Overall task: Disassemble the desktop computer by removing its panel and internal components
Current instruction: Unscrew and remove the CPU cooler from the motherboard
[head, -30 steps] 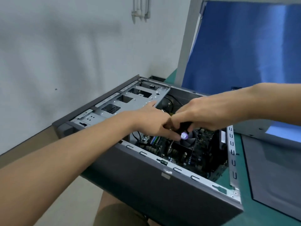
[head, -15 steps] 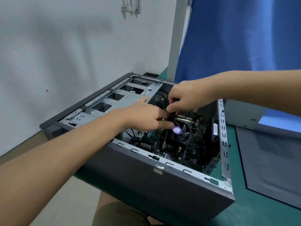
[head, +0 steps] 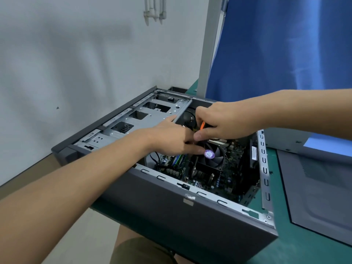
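While the desktop computer (head: 171, 216) lay on the green mat (head: 304, 250), the right hand (head: 226, 121) pinched an orange tool (head: 202, 126) and the left hand (head: 171, 139) laid straight fingers against the cooler fan (head: 215, 161): likely fragile, best held by its frame.

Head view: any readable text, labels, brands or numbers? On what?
Nothing legible.
Purple round sticker on the cooler fan hub: ring of print, too small to read.
White label inside the case, by its right rim: print blurred.
Grey badge on the case's near wall: blurred.
Motherboard markings: too small.
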